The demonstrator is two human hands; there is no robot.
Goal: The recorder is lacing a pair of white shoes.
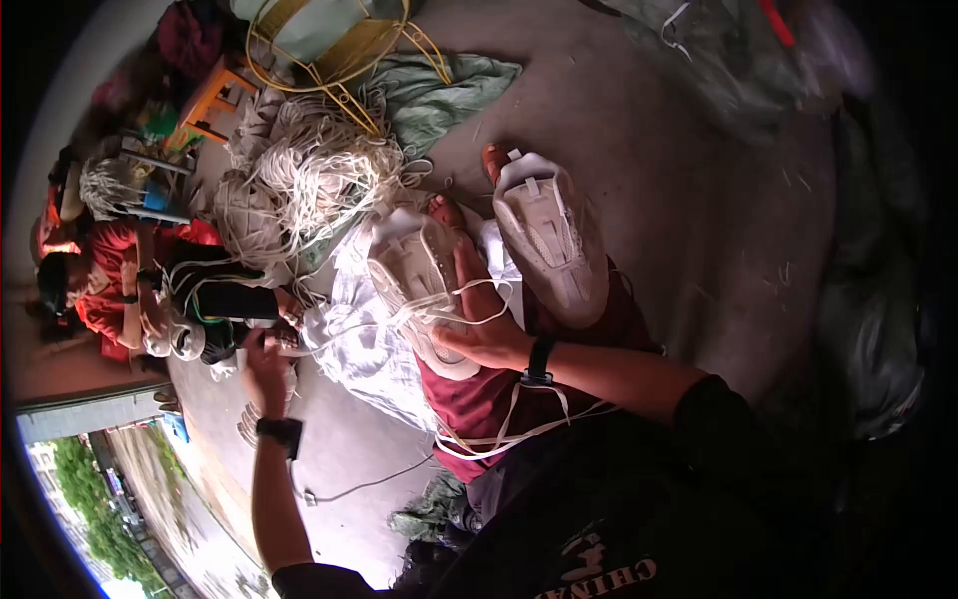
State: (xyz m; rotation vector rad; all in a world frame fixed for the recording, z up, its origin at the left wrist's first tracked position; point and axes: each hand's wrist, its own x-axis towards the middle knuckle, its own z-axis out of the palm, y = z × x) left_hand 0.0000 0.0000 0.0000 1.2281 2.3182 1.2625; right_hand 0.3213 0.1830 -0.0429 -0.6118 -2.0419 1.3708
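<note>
Two pale beige sneakers rest on my lap, over dark red cloth. The nearer, left sneaker point(404, 255) has white shoelace point(424, 307) looped loosely across its front. My right hand point(494, 337) grips that sneaker from its right side, thumb over the toe area and fingers along the edge. Out to the left, my left hand point(264, 371) is closed on the shoelace, which stretches from the sneaker toward it; the fingertips are blurred. The right sneaker point(549, 240) lies untouched, its lace holes facing up. More white laces point(509, 439) hang over my lap below the right wrist.
A big heap of white laces point(329, 180) lies ahead on the left, near a yellow metal-framed chair point(339, 60) and an orange stool point(215, 100). A white sack point(354, 329) spreads beside my lap. Another person in red point(110, 280) sits at the left. Dark plastic bags point(868, 299) line the right.
</note>
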